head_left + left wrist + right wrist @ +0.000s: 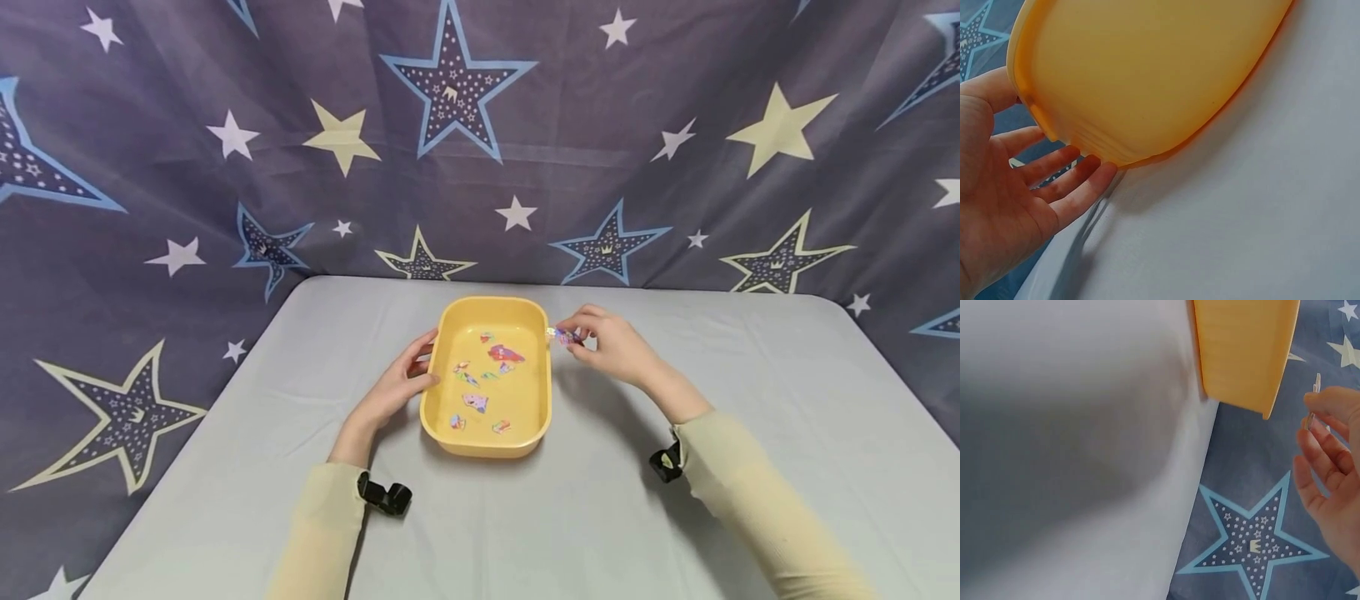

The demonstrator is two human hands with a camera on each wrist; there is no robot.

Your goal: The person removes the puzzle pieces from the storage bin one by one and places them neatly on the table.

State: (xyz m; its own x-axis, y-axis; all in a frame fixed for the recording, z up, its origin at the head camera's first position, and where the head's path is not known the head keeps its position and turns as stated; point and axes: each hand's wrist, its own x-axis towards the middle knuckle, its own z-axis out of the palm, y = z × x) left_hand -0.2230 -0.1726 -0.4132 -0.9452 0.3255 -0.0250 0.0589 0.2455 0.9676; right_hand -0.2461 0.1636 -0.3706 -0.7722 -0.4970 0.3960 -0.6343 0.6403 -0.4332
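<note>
A yellow plastic tray with raised walls stands on the table, several small colourful flat cutouts lying on its floor. My left hand holds the tray's left side, thumb at the rim and fingers against the outer wall; the left wrist view also shows this hand at the tray wall. Beyond the right rim, my right hand pinches a shiny multicoloured cutout between thumb and fingers. Seen edge-on in the right wrist view, that cutout looks thin and stands apart from the tray.
A pale grey cloth covers the table, lightly creased. Behind it hangs a dark curtain printed with stars. Each wrist wears a black camera mount, the left one near the tray's lower left.
</note>
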